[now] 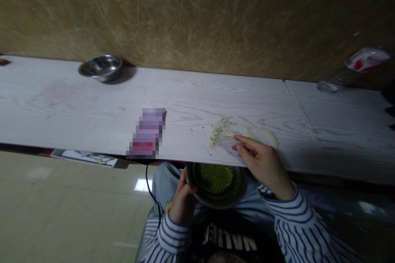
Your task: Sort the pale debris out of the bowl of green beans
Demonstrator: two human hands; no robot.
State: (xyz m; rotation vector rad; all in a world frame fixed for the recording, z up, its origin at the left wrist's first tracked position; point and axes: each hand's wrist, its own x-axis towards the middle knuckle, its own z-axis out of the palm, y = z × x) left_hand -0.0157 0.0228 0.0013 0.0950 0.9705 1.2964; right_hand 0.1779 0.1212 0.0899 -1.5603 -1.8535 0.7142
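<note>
My left hand (182, 201) grips the rim of a metal bowl (237, 195) holding green beans (215, 176), kept just below the table's front edge over my lap. My right hand (262, 164) lies on the white wooden table (77, 107), fingers together and stretched over a pile of pale grains mixed with dark specks (222, 129) near the front edge. The fingertips press on the pile's near side, right above the bowl.
An empty steel bowl (101, 67) stands at the table's back left by the brown wall. A blurred pink-purple flat object (148, 132) lies left of the pile, a dark cord hanging below it. A lying plastic bottle (354, 68) is far right.
</note>
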